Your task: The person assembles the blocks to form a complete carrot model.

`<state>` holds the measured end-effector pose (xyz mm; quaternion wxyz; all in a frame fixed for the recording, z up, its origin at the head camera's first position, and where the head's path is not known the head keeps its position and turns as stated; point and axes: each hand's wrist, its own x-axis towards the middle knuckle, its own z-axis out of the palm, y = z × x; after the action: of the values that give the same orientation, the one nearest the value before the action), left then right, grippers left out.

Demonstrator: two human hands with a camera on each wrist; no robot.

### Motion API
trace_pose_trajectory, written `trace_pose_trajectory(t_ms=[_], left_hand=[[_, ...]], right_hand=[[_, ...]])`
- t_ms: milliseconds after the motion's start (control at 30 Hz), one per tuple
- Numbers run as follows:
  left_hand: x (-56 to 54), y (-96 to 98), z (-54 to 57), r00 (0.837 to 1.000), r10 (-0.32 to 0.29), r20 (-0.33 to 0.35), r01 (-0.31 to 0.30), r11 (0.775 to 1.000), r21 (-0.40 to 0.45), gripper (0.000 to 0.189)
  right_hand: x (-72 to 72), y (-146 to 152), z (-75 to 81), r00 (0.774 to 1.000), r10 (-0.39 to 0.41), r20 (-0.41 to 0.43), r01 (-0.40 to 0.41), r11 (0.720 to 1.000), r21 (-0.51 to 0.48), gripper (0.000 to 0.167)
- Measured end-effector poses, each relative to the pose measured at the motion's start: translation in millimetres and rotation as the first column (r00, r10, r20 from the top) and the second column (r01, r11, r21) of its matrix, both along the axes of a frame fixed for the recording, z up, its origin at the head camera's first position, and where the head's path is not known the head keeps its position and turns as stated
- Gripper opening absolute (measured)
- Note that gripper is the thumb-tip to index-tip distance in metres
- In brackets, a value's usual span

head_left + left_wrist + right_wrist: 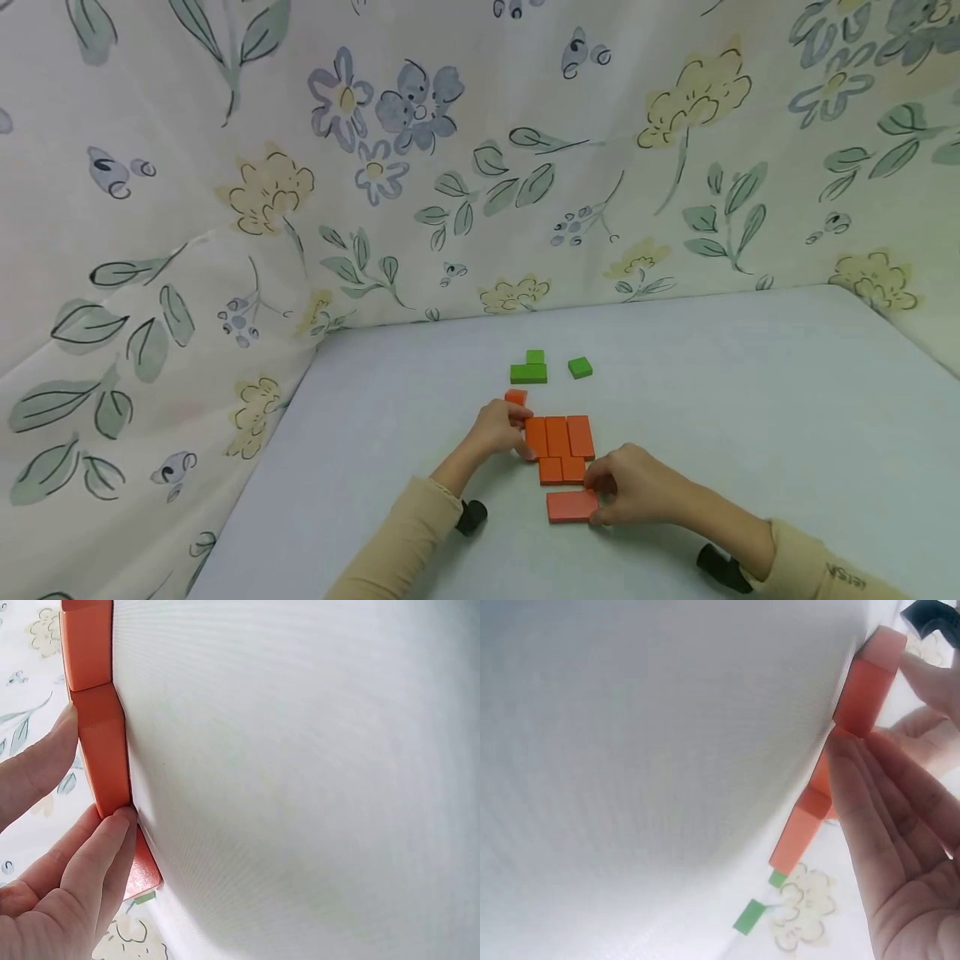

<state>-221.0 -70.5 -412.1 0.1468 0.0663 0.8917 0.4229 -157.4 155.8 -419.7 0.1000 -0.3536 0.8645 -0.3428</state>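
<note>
Several orange rectangular blocks (557, 433) lie packed together on the white table, three upright ones over two smaller ones. At the group's left side my left hand (498, 427) holds the leftmost orange block (103, 754) by its two ends, thumb (49, 761) at one and fingers at the other. Below the group lies a red-orange block (568, 507), set crosswise with a narrow gap above it. My right hand (633, 487) pinches its right end, with fingers on the upper side and thumb on the lower. Beyond my left fingers sits another orange block (516, 397), partly hidden.
Farther back are a long green block (528, 374) with a small green block (535, 357) against it, and a separate turned green block (580, 367). A floral cloth (480, 167) hangs behind the table (750, 392). Black devices (472, 517) sit at both wrists.
</note>
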Motion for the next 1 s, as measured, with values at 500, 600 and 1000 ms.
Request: trace_pose_trajectory(t_ms=[500, 600, 1000], left_hand=[[0.5, 2.1, 1.5, 1.0, 0.021, 0.008, -0.021, 1.0, -0.003, 0.051], [-0.4, 2.0, 0.6, 1.0, 0.021, 0.005, -0.021, 1.0, -0.008, 0.051], [-0.5, 1.8, -0.3, 1.0, 0.023, 0.008, -0.023, 1.0, -0.009, 0.053]], right_hand=[[-3.9, -3.2, -4.7, 0.993, -0.089, 0.083, 0.095, 0.993, -0.072, 0.022], [-3.0, -5.8, -5.2, 0.991, -0.111, 0.075, 0.117, 0.99, -0.076, 0.022], [-1.0, -9.9, -5.7, 0.986, -0.157, 0.055, 0.161, 0.983, -0.093, 0.023]])
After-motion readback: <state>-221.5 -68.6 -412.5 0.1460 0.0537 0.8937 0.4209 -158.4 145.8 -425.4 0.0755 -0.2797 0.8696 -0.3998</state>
